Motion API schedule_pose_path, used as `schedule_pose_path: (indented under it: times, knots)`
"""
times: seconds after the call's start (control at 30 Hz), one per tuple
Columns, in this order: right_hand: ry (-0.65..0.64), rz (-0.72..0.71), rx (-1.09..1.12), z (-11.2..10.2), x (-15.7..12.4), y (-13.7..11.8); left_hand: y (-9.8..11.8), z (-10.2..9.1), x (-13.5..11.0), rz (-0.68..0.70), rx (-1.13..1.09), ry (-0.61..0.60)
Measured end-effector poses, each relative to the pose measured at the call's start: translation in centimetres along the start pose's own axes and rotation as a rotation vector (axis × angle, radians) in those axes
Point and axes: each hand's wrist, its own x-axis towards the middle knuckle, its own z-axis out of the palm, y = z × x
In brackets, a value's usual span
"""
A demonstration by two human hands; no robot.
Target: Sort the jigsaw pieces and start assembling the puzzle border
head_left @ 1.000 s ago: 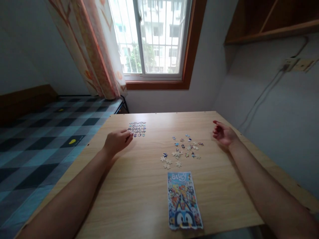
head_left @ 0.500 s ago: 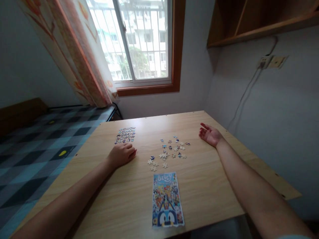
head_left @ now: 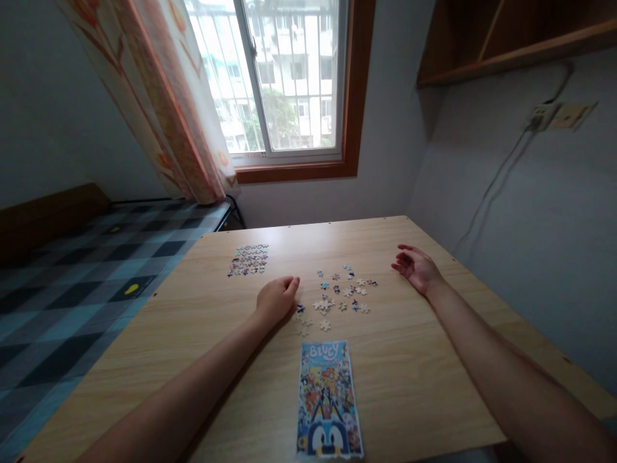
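My left hand [head_left: 277, 299] is closed, knuckles up, beside the left edge of a loose scatter of jigsaw puzzle pieces [head_left: 322, 305]. Its fingers curl under, so anything inside them is hidden. A dark blue puzzle piece [head_left: 301, 308] lies right by its fingers. Several of the scattered pieces lie pale side up, others printed side up. My right hand [head_left: 416, 269] rests at the table's right side with palm turned up, its fingers loosely bent and apart, holding nothing. Behind my left hand, more puzzle pieces [head_left: 249, 260] lie in neat rows.
A printed Bluey picture sheet [head_left: 328, 399] lies near the front edge of the wooden table [head_left: 409, 360]. Left of the table is a bed with a checked cover [head_left: 96, 289]. A window [head_left: 299, 83] is behind, and a wall shelf [head_left: 511, 54] hangs at upper right.
My left hand has moved right, from just in front of the rows to the edge of the loose pieces. My right hand stays almost in place. The view has shifted slightly.
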Motion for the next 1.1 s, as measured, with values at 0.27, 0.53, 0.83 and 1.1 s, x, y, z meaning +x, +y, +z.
schedule_pose_path:
  times: [0.27, 0.53, 0.83, 1.1]
  knots:
    - [-0.373, -0.772, -0.902, 4.9, -6.3, -1.2, 0.6, 0.3, -2.1, 0.570, -0.113, 0.106]
    - [-0.831, -0.926, -1.303, 7.7, -12.0, -0.3, 1.3, 1.1, -2.1, 0.711, -0.042, 0.047]
    - [-0.912, -0.865, -1.387, 7.5, -11.9, 0.8, 1.3, 0.8, -2.0, 0.743, -0.069, -0.010]
    - [-0.816, -0.903, -1.322, 7.3, -11.3, 1.1, 1.1, 0.9, -1.8, 0.721, -0.083, 0.029]
